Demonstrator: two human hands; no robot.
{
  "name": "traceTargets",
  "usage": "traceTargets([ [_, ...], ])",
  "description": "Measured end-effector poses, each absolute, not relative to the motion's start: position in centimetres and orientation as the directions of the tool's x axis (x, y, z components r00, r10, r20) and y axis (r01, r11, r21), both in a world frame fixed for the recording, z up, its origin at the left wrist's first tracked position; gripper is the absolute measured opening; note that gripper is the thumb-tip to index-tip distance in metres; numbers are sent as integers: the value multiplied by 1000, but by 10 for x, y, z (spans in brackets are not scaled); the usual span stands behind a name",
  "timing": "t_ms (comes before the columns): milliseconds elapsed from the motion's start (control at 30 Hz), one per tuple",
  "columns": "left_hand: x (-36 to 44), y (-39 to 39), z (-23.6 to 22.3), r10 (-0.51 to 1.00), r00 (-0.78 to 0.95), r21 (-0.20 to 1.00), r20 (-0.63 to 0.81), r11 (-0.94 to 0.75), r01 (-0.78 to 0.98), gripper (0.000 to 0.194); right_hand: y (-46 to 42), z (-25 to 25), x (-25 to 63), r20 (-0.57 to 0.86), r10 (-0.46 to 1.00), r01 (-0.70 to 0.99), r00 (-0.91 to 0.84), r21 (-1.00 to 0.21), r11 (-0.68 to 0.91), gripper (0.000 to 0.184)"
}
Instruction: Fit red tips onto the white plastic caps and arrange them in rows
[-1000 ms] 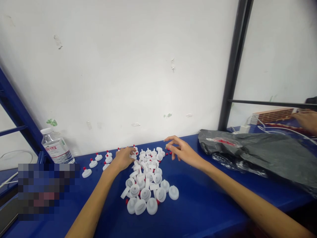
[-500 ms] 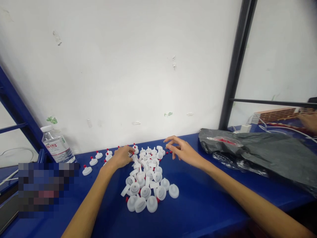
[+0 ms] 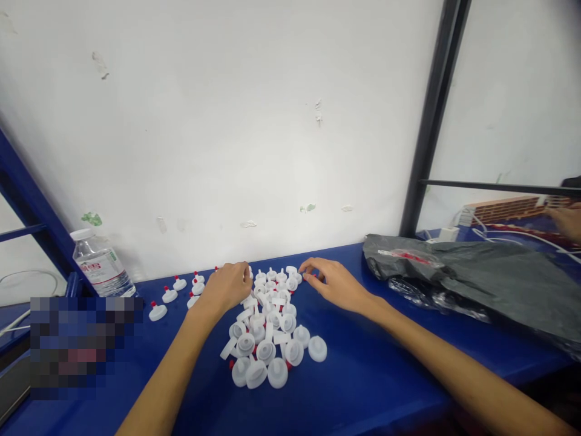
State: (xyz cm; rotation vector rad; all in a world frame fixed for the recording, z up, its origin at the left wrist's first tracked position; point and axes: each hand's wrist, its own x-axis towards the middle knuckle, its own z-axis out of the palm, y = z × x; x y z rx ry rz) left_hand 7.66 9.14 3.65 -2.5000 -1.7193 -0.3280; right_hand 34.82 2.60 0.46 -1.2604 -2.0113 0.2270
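A heap of several white plastic caps point(image 3: 267, 330) lies on the blue table point(image 3: 363, 375), with small red pieces among them. My left hand point(image 3: 226, 287) rests at the heap's far left edge, fingers curled over a white cap. My right hand point(image 3: 331, 281) is lowered at the heap's far right edge, its fingertips pinched on small red pieces point(image 3: 310, 278) on the table. To the left stands a row of white caps with red tips point(image 3: 169, 295).
A water bottle point(image 3: 100, 264) stands at the back left by the white wall. A black plastic bag point(image 3: 458, 278) lies on the table at right. Another person's hand point(image 3: 565, 219) shows at the far right, beyond a black post point(image 3: 431, 121).
My right hand has dropped from hovering with spread fingers onto the red pieces. My left hand has shifted slightly right along the heap's edge.
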Motion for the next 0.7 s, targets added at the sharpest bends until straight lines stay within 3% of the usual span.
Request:
traceTargets([
  [300,77,82,31,943,327,-42,65,-324,945,27,26,4,349,500,824,731,-265,-453,510,20],
  [500,80,84,28,915,402,65,-23,-400,914,31,25,4,349,497,820,749,-283,-420,513,20],
  [700,86,86,28,866,499,143,11,-495,857,30,24,7,348,487,828,745,-279,-434,507,20],
])
